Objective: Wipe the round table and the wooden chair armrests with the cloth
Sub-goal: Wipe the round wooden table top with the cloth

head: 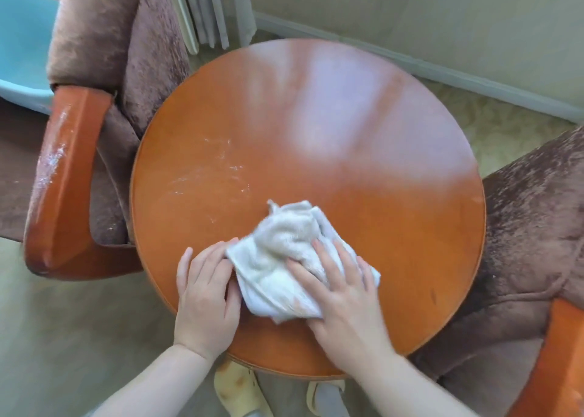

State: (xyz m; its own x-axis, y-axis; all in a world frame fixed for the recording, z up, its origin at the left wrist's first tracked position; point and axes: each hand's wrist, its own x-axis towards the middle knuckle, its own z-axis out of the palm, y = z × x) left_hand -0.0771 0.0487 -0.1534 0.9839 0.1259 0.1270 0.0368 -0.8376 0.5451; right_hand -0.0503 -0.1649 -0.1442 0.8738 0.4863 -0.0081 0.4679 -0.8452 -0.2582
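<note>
Orange-brown wood fills the view: the round table [347, 151], seen from above, with my two bare hands working at its near edge. My right hand [343, 293] lies flat on the cloth [281, 258], fingers straight and spread, pressing the crumpled off-white fabric against the tabletop. My left hand [203, 293] rests just beside it on the bare wood, fingers loosely extended, their tips touching the cloth's left edge; whether they pinch the fabric I cannot tell. White powdery smears [218, 170] streak the left half of the tabletop, beyond the cloth, while the far half shows a pale glare. To the left stands a brown upholstered chair [126, 53], its wooden armrest [63, 179] curving down beside the table and dusted with the same white marks. A second brown chair [521, 242] sits against the table's right edge, one orange armrest [556, 363] showing at the lower right corner. A light-blue seat [22, 46] shows at the far left, and pale slippers [240, 388] appear below the table's near rim.
</note>
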